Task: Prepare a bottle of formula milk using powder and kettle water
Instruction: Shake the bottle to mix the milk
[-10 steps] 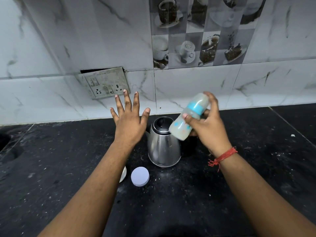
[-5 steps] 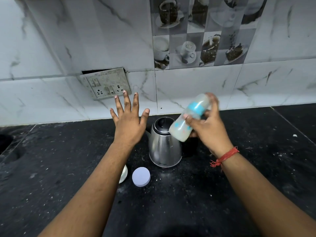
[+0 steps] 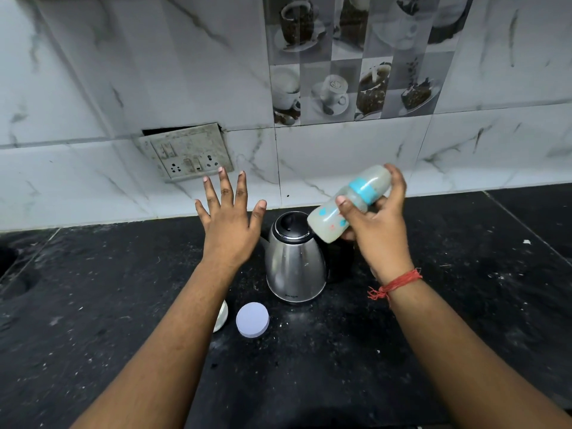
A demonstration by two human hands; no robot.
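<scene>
My right hand (image 3: 379, 230) grips a baby bottle (image 3: 349, 202) with a blue collar and a clear cap, tilted with its base pointing down-left, above the kettle's right side. Cloudy white liquid fills the bottle. The steel kettle (image 3: 294, 267) with a black lid stands upright on the black counter (image 3: 464, 305) between my hands. My left hand (image 3: 230, 224) hovers left of the kettle, palm down, fingers spread, holding nothing. A round pale lid (image 3: 252, 319) lies flat in front of the kettle. A white container (image 3: 222, 315) is mostly hidden under my left forearm.
A tiled wall runs behind the counter, with a loose switch-and-socket plate (image 3: 185, 153) just beyond my left fingertips. A dark recess (image 3: 9, 267) sits at the counter's far left. White specks are scattered over the counter.
The bottle in my right hand has shifted slightly, its top swinging a little to the right. My left hand stays spread in the same place.
</scene>
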